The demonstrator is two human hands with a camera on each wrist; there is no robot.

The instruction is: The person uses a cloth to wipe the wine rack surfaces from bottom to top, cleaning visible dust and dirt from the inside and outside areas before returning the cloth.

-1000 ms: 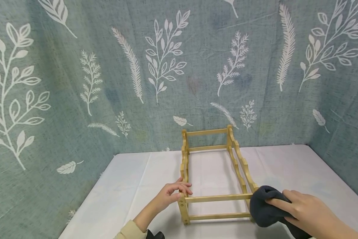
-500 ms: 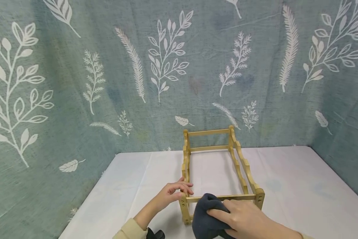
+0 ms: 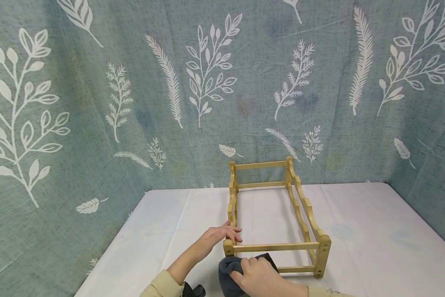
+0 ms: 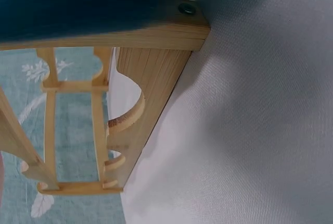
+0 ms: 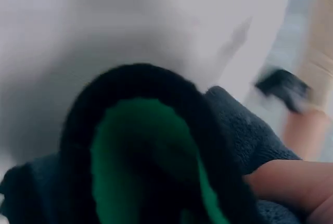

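Note:
A light wooden rack [image 3: 276, 247] with scalloped sides stands lengthwise on the white table. At its near left corner, my left hand [image 3: 209, 242] grips the side, fingers over the top. My right hand [image 3: 261, 279] holds a bunched dark blue-grey cloth [image 3: 227, 284] against the left part of the near end, below the top bar. In the left wrist view, the cloth [image 4: 67, 5] overlaps the rack's end [image 4: 119, 39]. The right wrist view has the fuzzy cloth [image 5: 237, 122] pressed by a finger [image 5: 294, 182], beside a dark-edged loop [image 5: 138, 78] with a green inside.
White cloth covers the table [image 3: 363, 239]. Behind it and along both sides hangs a grey-green curtain [image 3: 244, 99] with white leaf prints. A black strap piece [image 3: 194, 290] sits by my left wrist.
My right hand has carried the cloth from the rack's near right corner leftward along the near end to the left post. My left hand keeps its place on the rack.

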